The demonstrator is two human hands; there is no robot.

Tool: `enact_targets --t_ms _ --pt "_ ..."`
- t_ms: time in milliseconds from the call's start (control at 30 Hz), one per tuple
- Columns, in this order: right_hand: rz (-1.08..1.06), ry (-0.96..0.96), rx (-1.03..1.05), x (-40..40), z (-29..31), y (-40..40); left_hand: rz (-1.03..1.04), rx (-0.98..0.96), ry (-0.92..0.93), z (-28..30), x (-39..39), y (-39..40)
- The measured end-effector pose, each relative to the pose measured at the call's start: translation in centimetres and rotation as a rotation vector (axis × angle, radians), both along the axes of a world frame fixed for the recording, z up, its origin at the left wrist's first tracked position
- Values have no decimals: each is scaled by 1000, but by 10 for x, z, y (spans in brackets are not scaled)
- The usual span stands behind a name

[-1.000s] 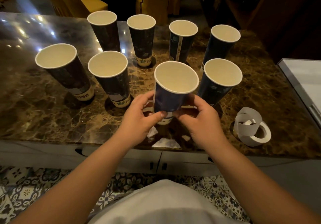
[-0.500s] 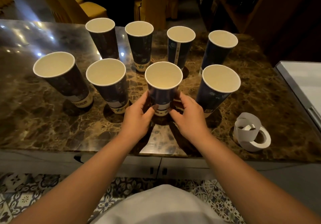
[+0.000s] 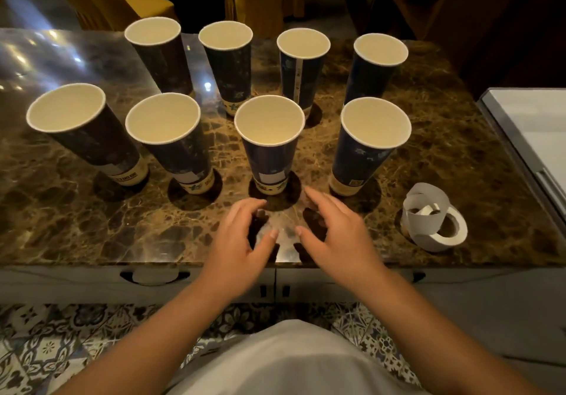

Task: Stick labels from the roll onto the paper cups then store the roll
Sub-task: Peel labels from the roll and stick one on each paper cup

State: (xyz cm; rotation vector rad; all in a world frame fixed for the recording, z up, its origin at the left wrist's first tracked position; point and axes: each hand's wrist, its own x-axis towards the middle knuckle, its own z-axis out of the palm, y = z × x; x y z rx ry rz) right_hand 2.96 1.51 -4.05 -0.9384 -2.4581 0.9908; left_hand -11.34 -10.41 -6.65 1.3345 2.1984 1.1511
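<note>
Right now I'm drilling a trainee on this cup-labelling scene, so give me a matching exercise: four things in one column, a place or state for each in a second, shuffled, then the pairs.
Column one:
1. label roll
2. front-row cup third from the left
3. front-row cup at the far right
4. left hand

Column two:
A. no white label visible on its near side
B. open, holding nothing
C. lying on the marble top at the right, strip curled loose
D. white label low on its near side

Pairs: 1-C, 2-D, 3-A, 4-B
</note>
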Motion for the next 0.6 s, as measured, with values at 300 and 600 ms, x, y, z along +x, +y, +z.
enact_targets --t_ms 300,600 --pt "-82 53 344 103 6 18 -497 31 275 17 69 59" --pt "-292 -64 457 172 -21 70 -472 39 352 8 124 141"
